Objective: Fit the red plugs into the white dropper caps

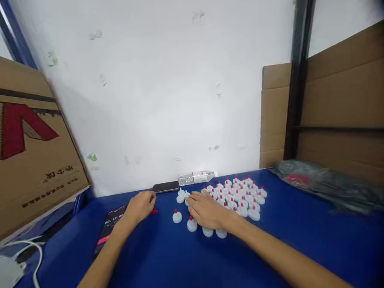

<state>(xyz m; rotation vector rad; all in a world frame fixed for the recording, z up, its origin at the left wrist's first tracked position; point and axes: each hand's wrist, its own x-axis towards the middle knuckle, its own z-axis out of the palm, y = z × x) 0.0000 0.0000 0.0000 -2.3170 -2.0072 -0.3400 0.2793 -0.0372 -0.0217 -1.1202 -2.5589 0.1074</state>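
Observation:
My left hand (143,205) is curled beside a few small red tips (154,212) on the blue table. Its fingertips point down and are mostly hidden, so what they pinch cannot be made out. My right hand (205,209) lies palm down with fingers stretched out, its fingertips at a white nozzle cap (180,197) in a small group without red tips. Under and beyond that hand stand many white caps with red tips (242,209), packed in a cluster. A red-tipped cap (177,216) stands apart between my hands, and another (192,224) is just before my right hand.
A phone showing a timer (112,222) lies left of my left forearm. A dark phone (165,187) and a clear bottle (198,177) lie by the wall. A grey plastic bag (324,184) is at right; a cardboard box (39,160) and white cable (39,256) are at left.

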